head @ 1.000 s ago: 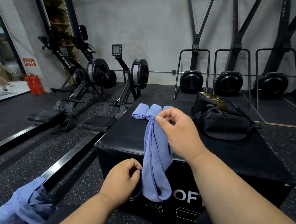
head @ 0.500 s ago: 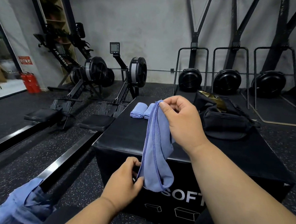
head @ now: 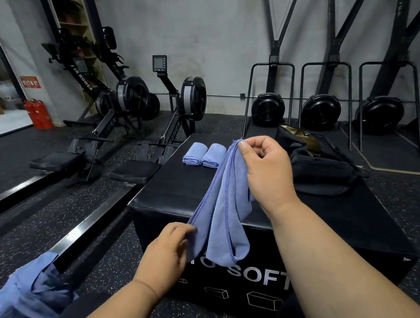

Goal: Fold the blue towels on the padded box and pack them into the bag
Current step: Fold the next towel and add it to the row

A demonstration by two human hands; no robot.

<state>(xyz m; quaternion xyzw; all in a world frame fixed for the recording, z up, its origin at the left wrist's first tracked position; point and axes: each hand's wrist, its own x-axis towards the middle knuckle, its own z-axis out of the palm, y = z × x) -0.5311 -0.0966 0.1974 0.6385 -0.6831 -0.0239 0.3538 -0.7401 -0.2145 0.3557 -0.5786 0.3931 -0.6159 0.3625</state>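
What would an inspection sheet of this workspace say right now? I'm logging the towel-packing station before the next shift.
Surface: black padded box, top mostly bare, "SOFT" printed on its front.
Job's things: two folded blue towels side by side at the far edge; one unfolded blue towel held up in the air; black bag on the box's far right, open at the top.
Clutter: loose blue cloth pile on the floor, near left.
Grip: right hand pinches the towel's top corner; left hand holds its lower edge.
Cables: nothing seen.
Surroundings: rowing machines, fan machines along the wall, red fire extinguishers.
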